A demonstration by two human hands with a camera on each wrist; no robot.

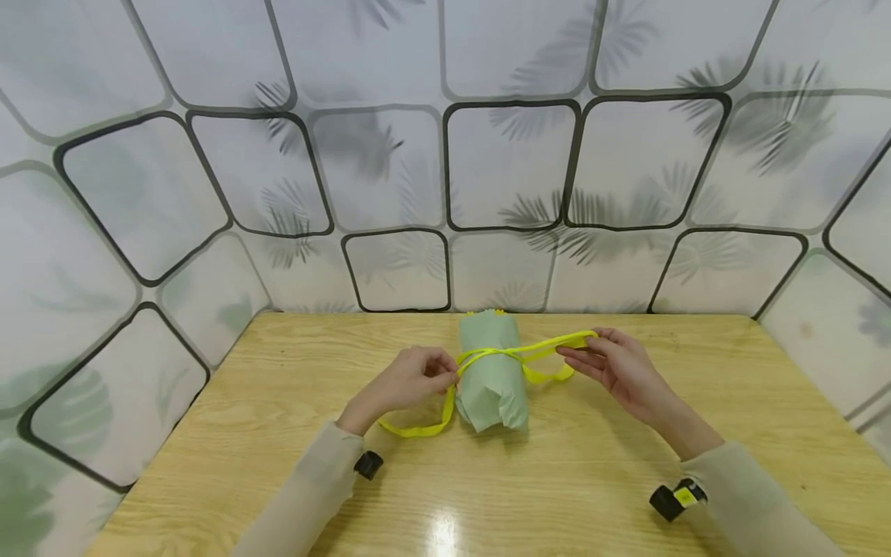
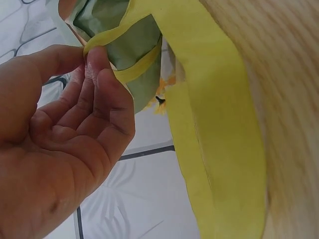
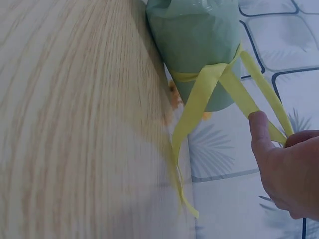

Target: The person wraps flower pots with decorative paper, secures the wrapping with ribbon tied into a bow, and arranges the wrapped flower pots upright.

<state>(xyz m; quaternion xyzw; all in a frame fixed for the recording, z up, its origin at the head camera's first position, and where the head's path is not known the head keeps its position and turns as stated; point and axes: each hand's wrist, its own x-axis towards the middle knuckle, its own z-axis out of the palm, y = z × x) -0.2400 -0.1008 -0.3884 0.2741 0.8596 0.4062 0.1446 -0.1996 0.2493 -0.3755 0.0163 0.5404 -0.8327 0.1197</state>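
A bundle wrapped in pale green paper (image 1: 487,394) lies on the table, with bits of yellow-orange flowers (image 2: 162,99) showing at its far end. Yellow ribbon (image 3: 202,94) runs around its middle. On the bundle's left side, my left hand (image 1: 411,379) pinches the ribbon between thumb and fingertips. My right hand (image 1: 619,375), off to the right, holds a stretch of ribbon drawn out from the bundle as a loop. One loose ribbon tail hangs down on the left, and another curls on the right below that loop.
The bundle rests on a light wooden table (image 1: 543,487). Behind and at both sides stands a pale curtain (image 1: 397,170) with dark outlined shapes and leaf prints. Small black devices (image 1: 369,465) are strapped at the wrists.
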